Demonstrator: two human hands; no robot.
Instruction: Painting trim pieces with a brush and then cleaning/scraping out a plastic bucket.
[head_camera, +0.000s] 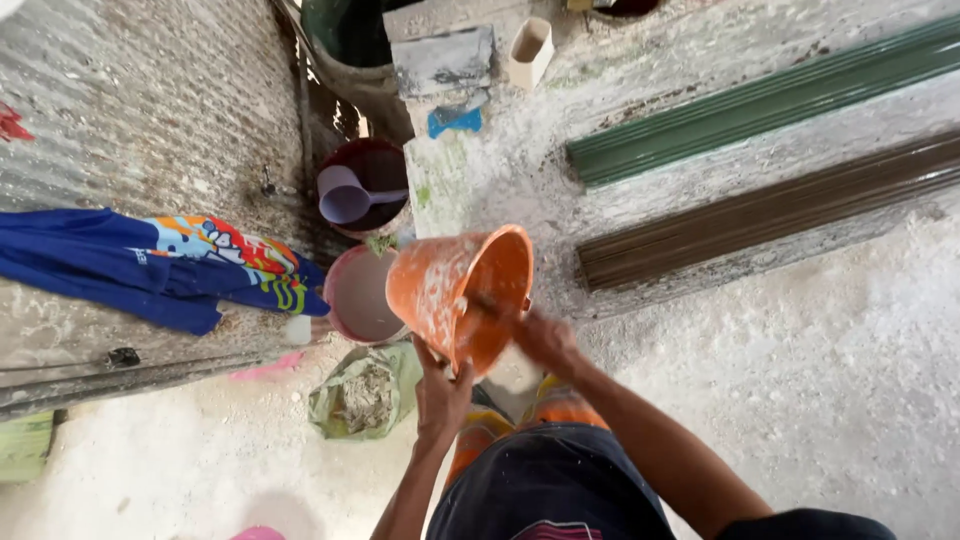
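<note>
Bucket: orange bucket (462, 295), splashed with white, tipped on its side so its open mouth faces the person. It is up in the air, in front of the person's knees, above the white dusty floor (820, 380).
Left hand: left hand (441, 392) is under the bucket, fingers curled up around the bottom edge of the rim, gripping it.
Right hand: right hand (543, 337) is at the bucket's mouth on the right side (it looks blurry). It touches the rim, but I cannot tell if the fingers are closed on it or only reaching inside.
Pink bowl: round pink bowl (358, 295) with pale grey wet stuff in it, just left of the bucket and behind it.
Dark tub: dark red tub (375, 165) farther back, with a purple scoop (350, 195) lying in it.
Bag: green bag (365, 392) of grey lumps on the floor, just left of the left hand.
Cloth: blue cloth (150, 265) with bright colours, lying on the grey ribbed sheet (140, 110) at the left.
Long pieces: green strip (760, 100) and brown strip (770, 210) lie side by side on the floor at the right, well apart from the hands.
Back: small white cup (530, 50) and a grey block (443, 60) near the top.
</note>
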